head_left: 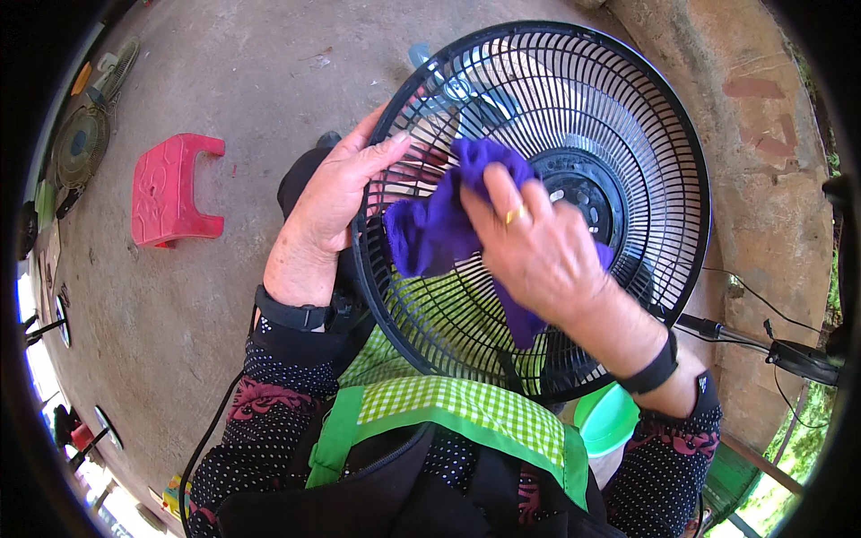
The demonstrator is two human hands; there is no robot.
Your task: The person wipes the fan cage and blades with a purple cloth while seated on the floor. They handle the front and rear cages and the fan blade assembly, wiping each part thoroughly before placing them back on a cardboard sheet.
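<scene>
A round black plastic fan grille (628, 117) stands tilted in front of me, resting against my lap. My left hand (327, 202) grips its left rim, thumb along the wires. My right hand (538, 247), with a gold ring on one finger, presses a purple cloth (439, 224) against the grille's wires, just left of the grille's round black hub (587, 193). Part of the cloth hangs below my palm. Both wrists wear black bands. A green checked apron (466, 408) covers my front.
A red plastic stool (170, 188) lies on the concrete floor at the left. Fans and fan parts (85, 139) sit at the far left. A green bowl (610, 417) lies under my right forearm. A rough stone wall (771, 179) borders the right. A black cable (202, 448) runs lower left.
</scene>
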